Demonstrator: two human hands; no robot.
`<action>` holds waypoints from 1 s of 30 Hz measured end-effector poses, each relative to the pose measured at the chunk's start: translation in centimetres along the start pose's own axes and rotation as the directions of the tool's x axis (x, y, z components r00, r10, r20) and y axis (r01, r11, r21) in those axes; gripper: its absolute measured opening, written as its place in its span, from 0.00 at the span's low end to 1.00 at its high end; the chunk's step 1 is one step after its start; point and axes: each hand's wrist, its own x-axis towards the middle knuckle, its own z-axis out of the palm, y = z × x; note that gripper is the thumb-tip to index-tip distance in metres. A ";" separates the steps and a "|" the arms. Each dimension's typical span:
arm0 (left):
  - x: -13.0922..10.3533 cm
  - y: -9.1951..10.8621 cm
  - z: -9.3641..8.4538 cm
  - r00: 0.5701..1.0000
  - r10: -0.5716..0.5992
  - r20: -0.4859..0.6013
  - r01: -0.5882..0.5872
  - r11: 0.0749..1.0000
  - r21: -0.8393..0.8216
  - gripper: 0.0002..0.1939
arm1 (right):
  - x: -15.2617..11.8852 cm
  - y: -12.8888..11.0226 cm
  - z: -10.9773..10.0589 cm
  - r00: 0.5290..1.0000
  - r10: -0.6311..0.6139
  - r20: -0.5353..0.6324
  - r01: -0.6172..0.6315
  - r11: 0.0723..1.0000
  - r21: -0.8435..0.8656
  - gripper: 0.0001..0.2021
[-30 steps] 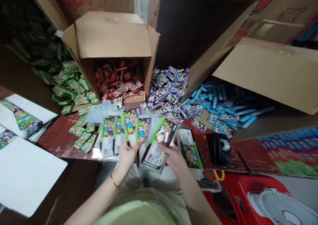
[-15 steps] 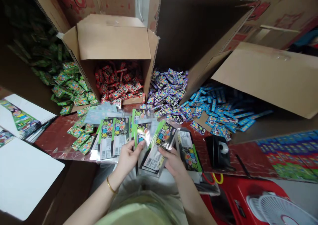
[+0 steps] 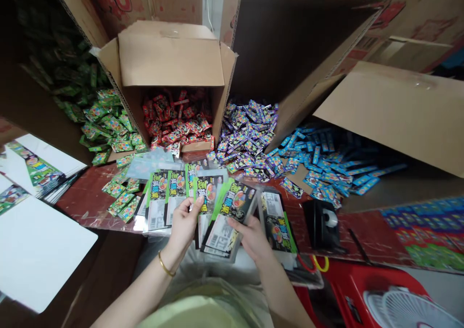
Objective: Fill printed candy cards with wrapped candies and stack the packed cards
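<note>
My right hand (image 3: 252, 236) grips a small stack of black-and-green printed packets (image 3: 237, 202) in clear sleeves, thumb on top. Beside it, my left hand (image 3: 186, 219) pinches another black-and-green packet (image 3: 208, 192) at its left edge. More such packets (image 3: 157, 185) lie overlapping on the red table to the left of my left hand, with clear bags (image 3: 148, 164) behind them. Another stack of packets (image 3: 277, 221) rests just right of my right hand.
Open cartons hold green sachets (image 3: 108, 120), red sachets (image 3: 177, 120), purple sachets (image 3: 250, 125) and blue sachets (image 3: 322, 164). A black tape dispenser (image 3: 321, 224) stands right. White boards (image 3: 43, 250) lie left; a white fan (image 3: 413, 308) is at lower right.
The packet at my left hand and the stack in my right hand have separated slightly, and the left packet's front shows more clearly. The whole view has shifted a little.
</note>
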 end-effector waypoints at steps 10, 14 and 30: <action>-1.2 2.9 0.7 0.954 -0.176 0.242 0.209 0.970 -0.121 0.24 | 0.2 0.4 -0.8 0.979 0.178 0.095 -0.184 0.981 0.063 0.22; -1.2 3.1 0.6 0.938 -0.199 0.286 0.242 0.962 -0.126 0.25 | 0.0 0.3 -0.9 0.967 0.215 0.134 -0.225 0.972 0.063 0.23; -1.4 1.7 0.1 0.941 -0.075 0.330 -0.010 0.969 0.247 0.18 | -0.7 -0.2 0.5 0.990 -0.080 0.114 0.099 0.981 -0.169 0.23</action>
